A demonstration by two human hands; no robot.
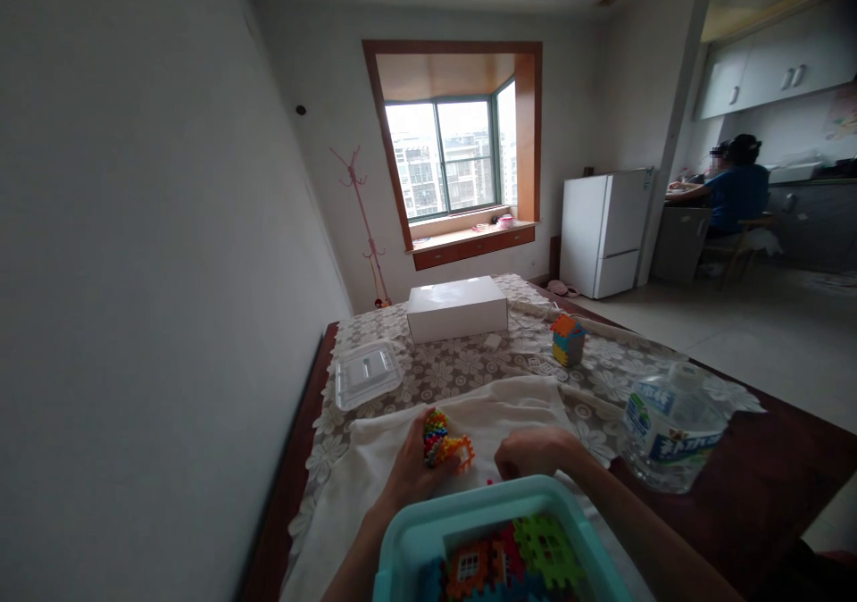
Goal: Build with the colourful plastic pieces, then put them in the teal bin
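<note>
My left hand (410, 461) is wrapped round a small build of interlocking plastic pieces (436, 437) in green, red, blue and yellow, with an orange frame piece (464, 453) sticking out on its right. My right hand (534, 452) is closed above the white cloth (495, 403), to the right of the build; its fingertips are turned away, so what they pinch, if anything, is hidden. A tiny pink piece (490, 482) lies near it. Closest to me stands a turquoise tub (469, 499) holding several jigsaw-edged pieces, among them a green window panel (545, 548) and an orange window panel (467, 568).
A clear lid (368, 377) lies at the left and a white box (459, 307) at the back. On the right are a small block house (568, 341) and a large plastic bottle (673, 432). A person in blue (736, 191) sits farther off, beyond the white fridge (603, 231).
</note>
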